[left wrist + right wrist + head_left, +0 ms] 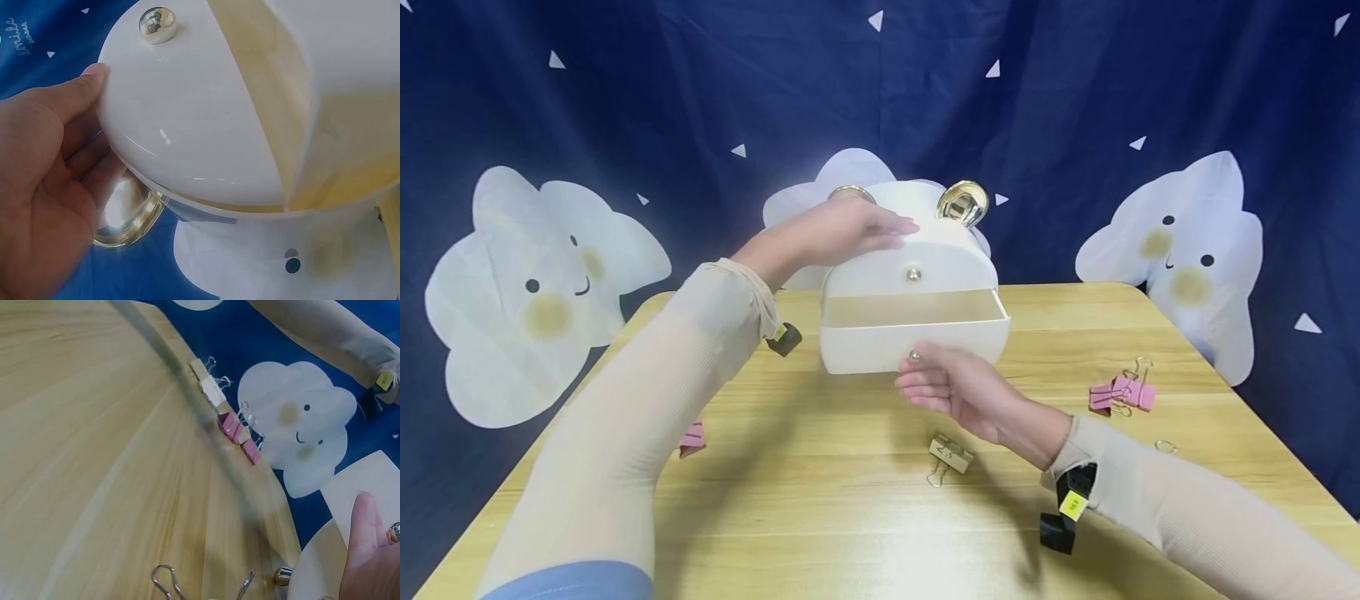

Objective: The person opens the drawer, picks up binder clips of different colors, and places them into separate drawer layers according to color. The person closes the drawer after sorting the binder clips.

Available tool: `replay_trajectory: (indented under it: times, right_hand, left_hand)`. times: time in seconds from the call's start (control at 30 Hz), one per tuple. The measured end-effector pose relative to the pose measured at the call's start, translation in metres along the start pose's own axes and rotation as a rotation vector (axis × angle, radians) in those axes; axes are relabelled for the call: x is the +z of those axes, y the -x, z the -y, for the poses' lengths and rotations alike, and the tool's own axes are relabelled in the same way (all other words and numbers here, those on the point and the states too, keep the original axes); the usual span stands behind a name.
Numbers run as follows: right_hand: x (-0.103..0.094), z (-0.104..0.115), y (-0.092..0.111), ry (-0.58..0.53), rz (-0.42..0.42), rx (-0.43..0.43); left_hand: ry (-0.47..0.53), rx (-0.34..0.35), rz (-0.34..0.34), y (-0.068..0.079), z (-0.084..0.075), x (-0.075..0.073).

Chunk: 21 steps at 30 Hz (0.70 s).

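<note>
White and glossy, probably hard plastic, the box [951, 265] is over the desk's [820, 483] far half; from here I can't tell whether it rests on the wood. The left hand [847, 229] holds its curved top, fingers bent about the edge; the right hand [966, 392] pinches the knob [914, 356] of the open drawer [861, 350]. I'd expect it light and stiff, slick on that shell. Steady it by the top, and spare the gold domes [964, 204], likely easily scratched.
</note>
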State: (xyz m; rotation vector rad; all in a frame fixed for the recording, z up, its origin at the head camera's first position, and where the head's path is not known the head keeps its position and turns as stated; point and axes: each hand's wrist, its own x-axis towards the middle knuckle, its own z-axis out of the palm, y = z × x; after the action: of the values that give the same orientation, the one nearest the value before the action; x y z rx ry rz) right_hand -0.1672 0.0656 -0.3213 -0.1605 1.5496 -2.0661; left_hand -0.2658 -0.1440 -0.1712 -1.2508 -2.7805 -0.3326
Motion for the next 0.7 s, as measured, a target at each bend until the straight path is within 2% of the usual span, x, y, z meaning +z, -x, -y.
replay_trajectory:
  times: [0.27, 0.5, 0.7]
  right_hand:
    - [-0.001, -0.005, 0.012, 0.043, 0.065, 0.019]
    - [-0.006, -0.005, 0.017, 0.109, 0.085, 0.014]
    - [-0.015, -0.006, 0.021, 0.250, 0.137, -0.035]
  left_hand:
    - [0.004, 0.004, -0.006, 0.002, -0.002, 0.000]
    - [-0.014, 0.008, -0.016, 0.001, -0.002, -0.001]
    - [-0.004, -0.002, -0.010, 0.002, -0.001, -0.001]
